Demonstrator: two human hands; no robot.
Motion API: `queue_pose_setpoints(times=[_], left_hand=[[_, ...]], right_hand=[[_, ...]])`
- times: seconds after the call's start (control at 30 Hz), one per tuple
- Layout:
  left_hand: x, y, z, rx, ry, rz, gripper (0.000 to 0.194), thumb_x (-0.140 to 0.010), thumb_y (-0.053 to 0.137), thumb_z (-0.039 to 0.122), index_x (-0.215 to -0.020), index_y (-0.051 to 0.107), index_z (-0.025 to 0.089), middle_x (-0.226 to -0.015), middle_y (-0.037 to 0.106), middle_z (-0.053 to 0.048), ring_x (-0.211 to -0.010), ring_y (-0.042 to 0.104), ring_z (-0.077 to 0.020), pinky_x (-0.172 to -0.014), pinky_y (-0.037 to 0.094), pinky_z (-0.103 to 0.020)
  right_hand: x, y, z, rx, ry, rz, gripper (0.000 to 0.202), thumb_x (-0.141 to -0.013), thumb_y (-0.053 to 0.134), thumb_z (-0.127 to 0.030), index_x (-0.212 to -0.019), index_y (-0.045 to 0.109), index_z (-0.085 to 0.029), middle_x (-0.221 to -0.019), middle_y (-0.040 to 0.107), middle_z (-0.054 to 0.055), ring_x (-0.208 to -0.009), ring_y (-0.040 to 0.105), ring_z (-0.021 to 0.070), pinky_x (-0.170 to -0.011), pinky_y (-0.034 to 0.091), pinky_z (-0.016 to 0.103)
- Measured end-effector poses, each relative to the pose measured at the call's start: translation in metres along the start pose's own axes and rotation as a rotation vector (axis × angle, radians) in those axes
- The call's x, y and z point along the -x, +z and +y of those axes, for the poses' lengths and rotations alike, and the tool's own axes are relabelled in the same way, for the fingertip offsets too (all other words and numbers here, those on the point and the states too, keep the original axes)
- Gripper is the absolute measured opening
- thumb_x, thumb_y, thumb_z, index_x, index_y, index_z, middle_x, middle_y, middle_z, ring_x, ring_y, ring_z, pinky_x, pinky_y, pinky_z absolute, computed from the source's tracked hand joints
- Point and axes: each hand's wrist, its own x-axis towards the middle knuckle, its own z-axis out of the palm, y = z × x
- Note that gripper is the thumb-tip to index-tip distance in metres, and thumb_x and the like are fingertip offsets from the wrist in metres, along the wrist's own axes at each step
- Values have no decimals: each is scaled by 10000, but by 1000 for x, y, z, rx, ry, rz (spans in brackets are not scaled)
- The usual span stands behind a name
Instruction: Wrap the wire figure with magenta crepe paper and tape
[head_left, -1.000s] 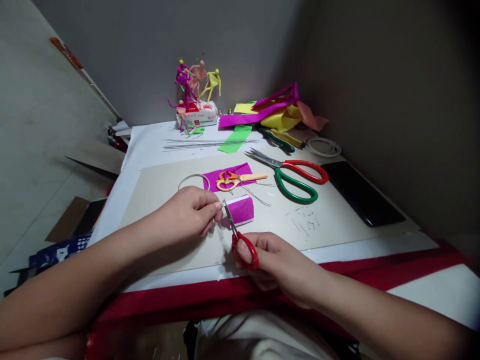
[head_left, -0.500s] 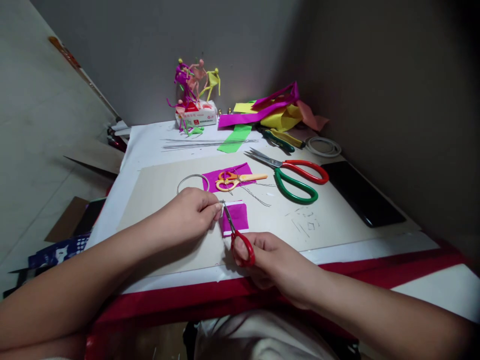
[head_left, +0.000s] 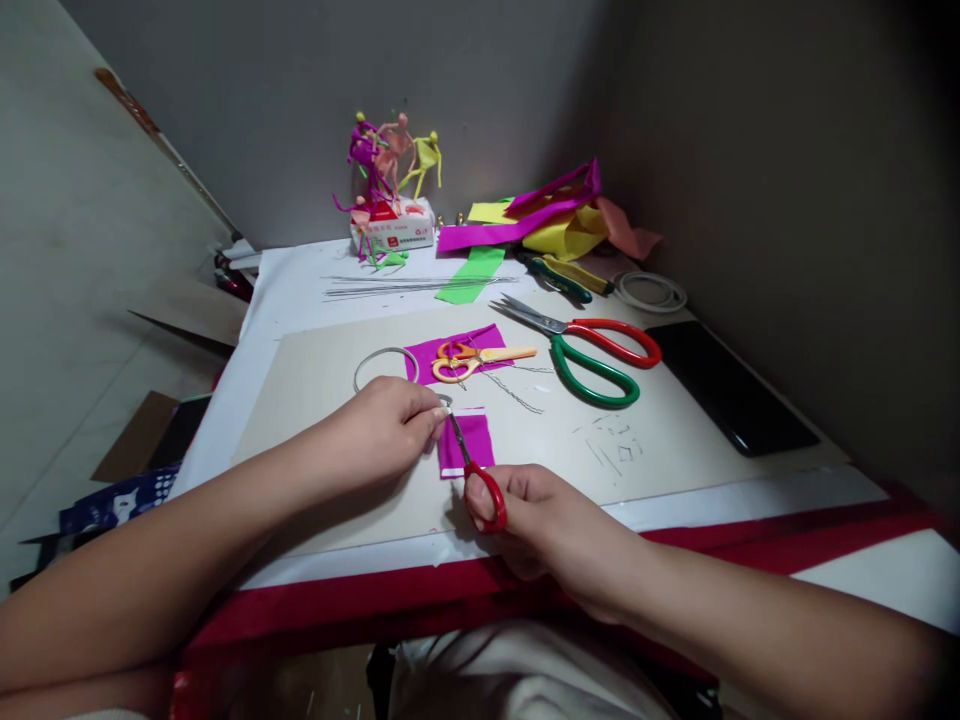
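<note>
Left hand: fingertips pinched on a small item, unclear what.
Right hand: curled around red scissors, blades over purple piece.

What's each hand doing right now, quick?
Left hand: pinched closed; what's between the fingertips is too small to tell.
Right hand: closed, holding small red scissors.

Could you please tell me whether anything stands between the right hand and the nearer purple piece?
Only the red-handled scissors in the right hand: their blades cross the nearer purple piece in this view; nothing else visible intervenes.
</note>
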Motion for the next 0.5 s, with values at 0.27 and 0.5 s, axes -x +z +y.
queue_pose_setpoints(times=[0.27,0.5], left_hand=[[-1,2,-1,-48,31,27,324,-873,394,298,-584,477,178,-535,464,26,-531,410,-116,-522,284,-242],[6,0,2,-171,42,198,336,-876,388,292,-570,458,175,-506,382,44,-501,363,-100,-499,258,-245]], right_hand=[[0,-3,-4,-21,44,-46,431,-791,578,-571,-659,450,-182,-434,252,-118,-389,125,34,-369,104,195],[12,-15,-10,52,50,-34,403,-780,611,-518,-655,404,-195,-449,222,-121,-393,111,37,-369,84,199]])
